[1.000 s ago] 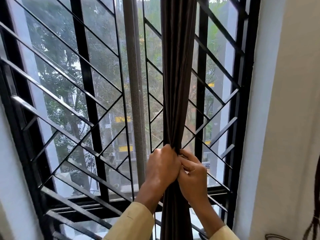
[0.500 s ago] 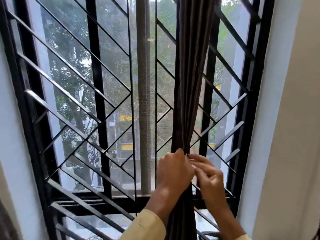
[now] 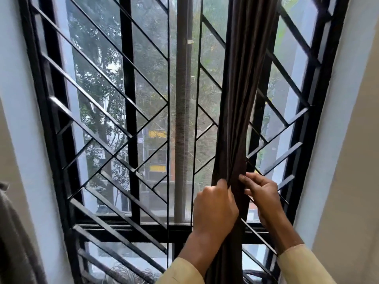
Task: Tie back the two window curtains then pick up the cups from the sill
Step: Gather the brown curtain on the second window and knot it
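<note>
1. A dark brown curtain (image 3: 240, 89) hangs gathered into a narrow bundle just right of the window's centre. It lies in front of the bars and runs from the top of the view down between a person's forearms.
2. The left hand (image 3: 214, 208) is clenched round the bundle from its left side, low in the view. The fingers are wrapped into the folds and the back of the hand faces the camera.
3. The right hand (image 3: 264, 195) meets the bundle from the right at about the same height, just beside the left. Its fingertips (image 3: 244, 178) pinch the cloth at its right edge.
4. Pale yellow sleeves (image 3: 180, 271) cover both forearms at the bottom of the view.
5. A black metal grille (image 3: 131, 111) of upright and diagonal bars spans the whole window. A grey post (image 3: 182, 99) stands upright behind it at the centre.
6. Through the glass, trees (image 3: 98, 78) and a building (image 3: 158, 152) with yellow strips show only as a blur.
7. A pale wall (image 3: 348, 140) borders the window on the right.
8. A strip of grey fabric (image 3: 10, 232) shows at the lower-left edge; what it belongs to cannot be told.
</note>
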